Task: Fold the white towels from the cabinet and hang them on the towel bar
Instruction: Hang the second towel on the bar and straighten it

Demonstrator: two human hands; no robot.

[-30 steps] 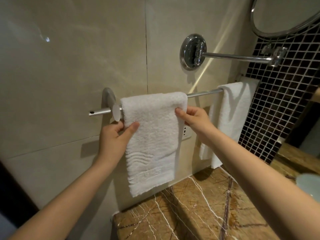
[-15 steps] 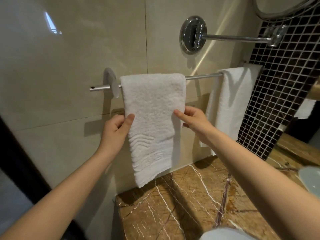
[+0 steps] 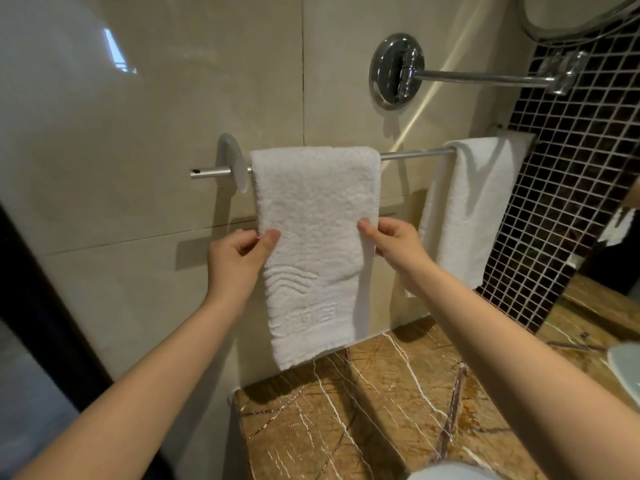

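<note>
A folded white towel hangs over the chrome towel bar on the beige tiled wall, its lower edge just above the counter. My left hand pinches the towel's left edge about halfway down, thumb on the front. My right hand pinches the right edge at the same height. A second white towel hangs further right on the same bar, partly behind my right forearm.
A brown marble counter lies below the towels. A chrome mirror arm sticks out of the wall above the bar, with a round mirror at the top right. Dark mosaic tiles cover the right wall. A basin rim shows at the right.
Both hands have slid down the towel's side edges, from near the bar to about halfway down. The towel hangs in the same place on the bar.
</note>
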